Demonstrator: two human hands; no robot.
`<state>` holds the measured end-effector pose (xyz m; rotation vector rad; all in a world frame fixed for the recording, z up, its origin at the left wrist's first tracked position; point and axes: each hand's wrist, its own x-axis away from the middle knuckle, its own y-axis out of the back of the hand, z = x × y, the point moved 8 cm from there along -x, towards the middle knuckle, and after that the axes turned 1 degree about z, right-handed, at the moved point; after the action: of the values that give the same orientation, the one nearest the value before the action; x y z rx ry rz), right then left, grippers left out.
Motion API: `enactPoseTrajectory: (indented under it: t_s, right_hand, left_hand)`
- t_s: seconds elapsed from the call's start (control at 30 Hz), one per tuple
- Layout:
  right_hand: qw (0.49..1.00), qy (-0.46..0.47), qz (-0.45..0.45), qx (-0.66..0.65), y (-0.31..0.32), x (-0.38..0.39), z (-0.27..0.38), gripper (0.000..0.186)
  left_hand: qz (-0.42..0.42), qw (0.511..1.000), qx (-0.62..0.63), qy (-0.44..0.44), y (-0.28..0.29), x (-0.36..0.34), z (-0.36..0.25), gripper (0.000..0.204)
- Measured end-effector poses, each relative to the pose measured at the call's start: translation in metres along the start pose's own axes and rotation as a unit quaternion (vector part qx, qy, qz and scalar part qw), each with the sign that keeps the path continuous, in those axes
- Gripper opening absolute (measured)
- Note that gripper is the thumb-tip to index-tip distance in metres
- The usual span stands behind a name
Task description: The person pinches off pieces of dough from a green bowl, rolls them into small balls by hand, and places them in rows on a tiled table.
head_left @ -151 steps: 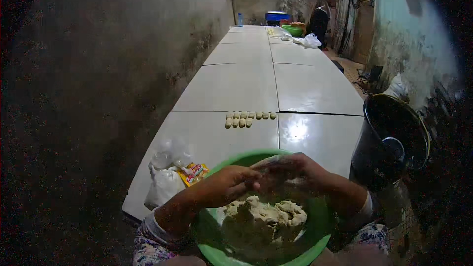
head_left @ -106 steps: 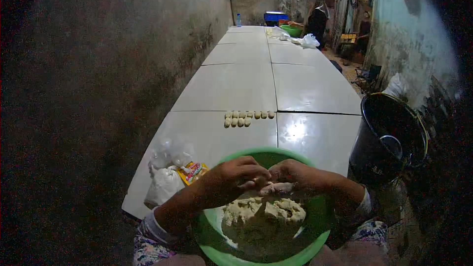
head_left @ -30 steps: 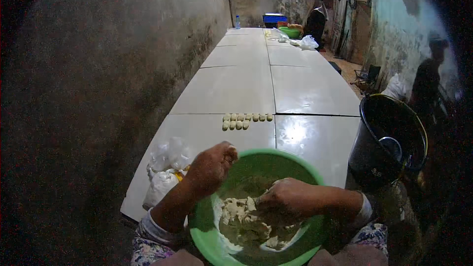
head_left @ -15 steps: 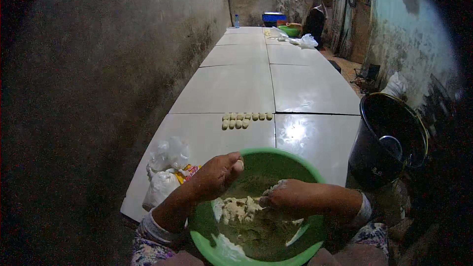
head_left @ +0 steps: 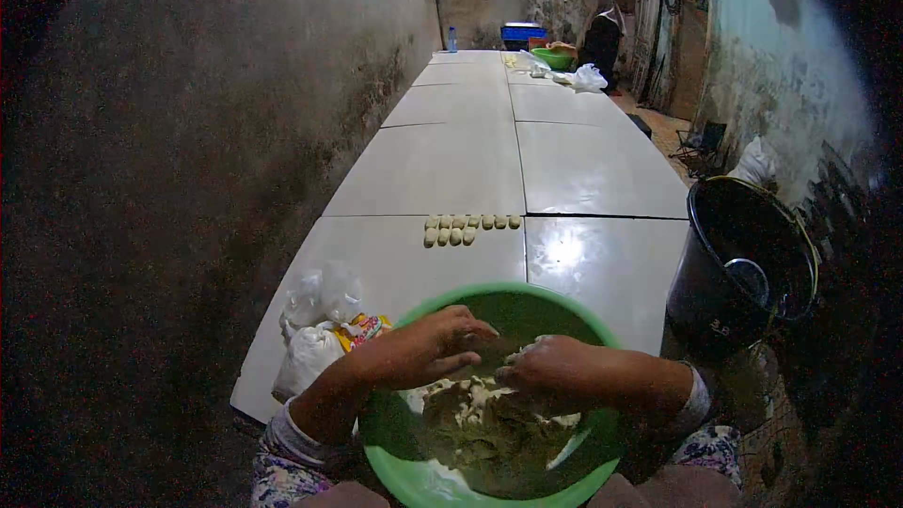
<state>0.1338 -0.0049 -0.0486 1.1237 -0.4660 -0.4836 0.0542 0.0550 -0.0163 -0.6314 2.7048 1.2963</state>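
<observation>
In front of me a green basin (head_left: 607,442) holds a crumbly mass of pale dough (head_left: 489,428) with loose white flour along its sides. My left hand (head_left: 440,348) hovers above the dough on the basin's left, its thumb and fingers apart and nothing between them. Opposite it, my right hand (head_left: 555,372) is curled over the dough, with pale flour or dough on its fingers; what they close on is hidden. Beyond the basin, small oval dough pieces (head_left: 456,237) lie on the white table (head_left: 414,268) in two short rows.
White plastic bags (head_left: 310,357) and a yellow-and-red packet (head_left: 362,329) sit at the basin's left. A large black bucket (head_left: 701,292) stands right of the table. At the far end are a bottle (head_left: 451,39), blue crate (head_left: 523,36), green bowl (head_left: 553,60) and a person (head_left: 600,42).
My left hand has opened and moved slightly right and down, toward the right hand. The right hand stays nearly in place over the dough.
</observation>
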Motion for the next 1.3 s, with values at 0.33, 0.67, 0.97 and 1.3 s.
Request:
enactPoseTrajectory:
  t_s: [0.33, 0.67, 0.97, 1.3]
  right_hand:
    - [0.991, -0.079, -0.108, 0.015, 0.033, -0.003, 0.001, 0.025]
    - [0.991, 0.061, -0.114, -0.026, 0.039, -0.003, 0.029, 0.028]
    - [0.993, -0.024, -0.113, -0.003, 0.042, -0.003, 0.018, 0.027]
    - [0.98, 0.051, -0.068, 0.182, 0.044, 0.004, 0.041, 0.031]
  left_hand:
    - [0.155, 0.966, 0.134, 0.159, -0.026, 0.006, 0.011, 0.062]
    - [0.167, 0.969, 0.177, 0.042, -0.031, 0.002, -0.014, 0.084]
    - [0.081, 0.916, 0.379, 0.104, -0.01, 0.001, -0.007, 0.08]
    - [0.146, 0.936, 0.305, 0.102, -0.02, 0.006, -0.006, 0.048]
